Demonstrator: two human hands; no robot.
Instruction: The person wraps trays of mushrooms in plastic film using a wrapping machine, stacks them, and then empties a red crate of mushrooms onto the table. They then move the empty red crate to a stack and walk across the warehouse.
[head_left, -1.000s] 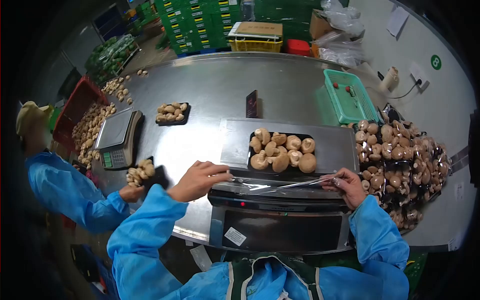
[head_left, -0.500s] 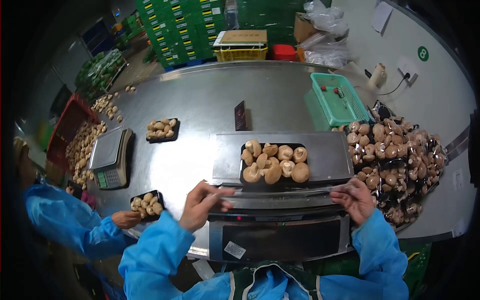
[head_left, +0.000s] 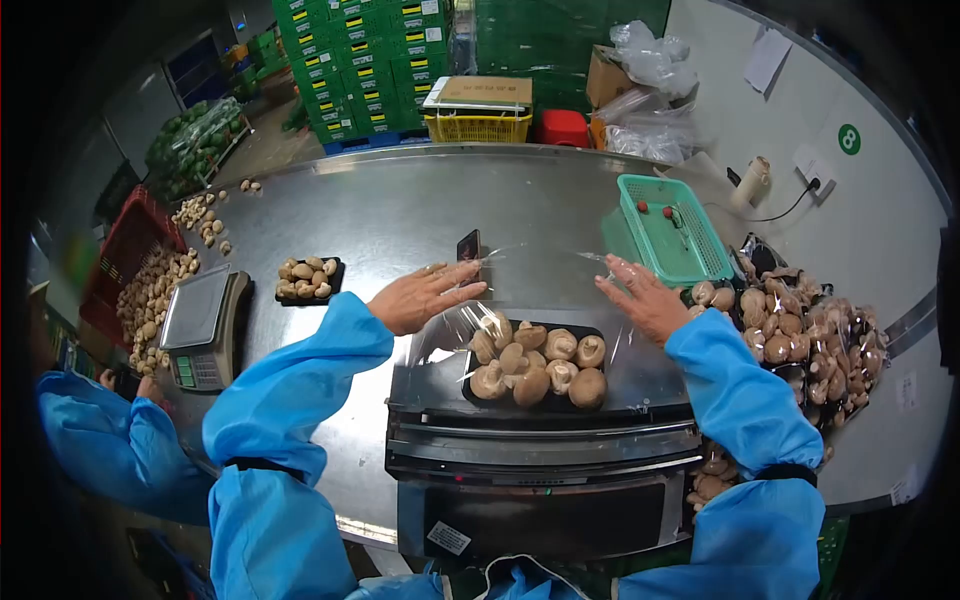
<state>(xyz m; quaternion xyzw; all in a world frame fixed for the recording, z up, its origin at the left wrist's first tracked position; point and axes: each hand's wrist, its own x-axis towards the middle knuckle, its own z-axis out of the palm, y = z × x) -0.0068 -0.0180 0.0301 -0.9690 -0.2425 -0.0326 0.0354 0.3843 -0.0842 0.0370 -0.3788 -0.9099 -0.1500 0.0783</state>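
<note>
Clear plastic film (head_left: pixel 622 345) is stretched over a black tray (head_left: pixel 512 402) of brown mushrooms (head_left: pixel 532 382), which lies on the metal plate of a wrapping machine (head_left: pixel 545 445). My left hand (head_left: pixel 428 297) grips the film's far edge beyond the tray's left corner, fingers pointing right. At the far right corner, my right hand (head_left: pixel 645 298) holds the other side of the film, fingers pointing left. The film is see-through, so its exact edges are hard to make out. Behind my left fingertips stands a small dark card (head_left: pixel 468 246).
Wrapped mushroom trays (head_left: pixel 790 325) are piled at right, beside a green basket (head_left: pixel 678 245). Left are a scale (head_left: pixel 205 320), a smaller mushroom tray (head_left: pixel 308 280) and a red crate (head_left: pixel 130 250) with spilled mushrooms. A co-worker's hand (head_left: pixel 150 390) shows at far left.
Both my hands have moved forward from the machine's front, drawing the film over the tray. The co-worker's hand has pulled back left, and the tray it held has left its spot.
</note>
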